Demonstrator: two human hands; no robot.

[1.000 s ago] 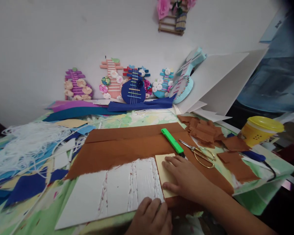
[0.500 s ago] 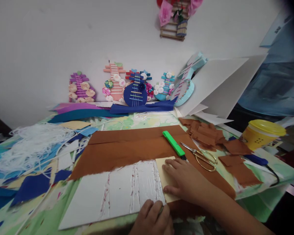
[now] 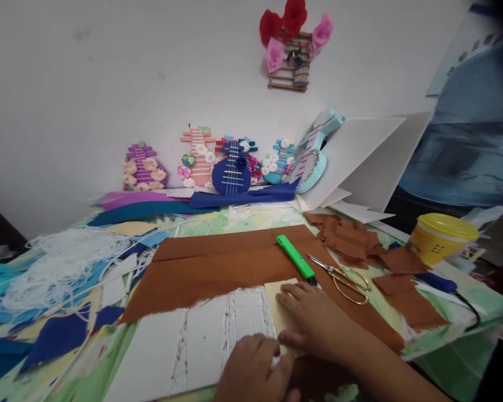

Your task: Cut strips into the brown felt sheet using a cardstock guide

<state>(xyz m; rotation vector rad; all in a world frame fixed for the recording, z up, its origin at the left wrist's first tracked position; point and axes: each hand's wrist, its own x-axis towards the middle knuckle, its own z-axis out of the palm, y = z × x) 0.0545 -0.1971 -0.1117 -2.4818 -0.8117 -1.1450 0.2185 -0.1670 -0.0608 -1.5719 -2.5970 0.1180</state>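
Note:
A white board (image 3: 151,346) lies in front of me, streaked with shiny, reddish-flecked lines that look like glue. My right hand (image 3: 314,318) rests flat, fingers stretched, on a cream-coloured strip (image 3: 273,296) along the board's right side. Close beside it, my left hand (image 3: 251,368) is over the board's near edge with its fingers curled. A small whitish bit shows between its thumb and fingers, too hidden to name. Brown fabric-like sheet (image 3: 218,257) spreads behind and beneath the board. On it lie a green utility knife (image 3: 295,257) and gold-handled scissors (image 3: 339,276), just beyond my right hand.
Tangled white cord (image 3: 67,268) and blue scraps (image 3: 58,335) cover the left side. Brown pieces (image 3: 347,240), a yellow-lidded tub (image 3: 442,237) and a blue-handled corded tool (image 3: 438,282) sit right. Decorated lute-shaped crafts (image 3: 231,173) and white boards (image 3: 360,151) lean at the back.
My left hand has moved up and forward over the board's edge, nearer the cream strip. My right hand stays on the strip. The view has tilted up, showing more of the wall flowers.

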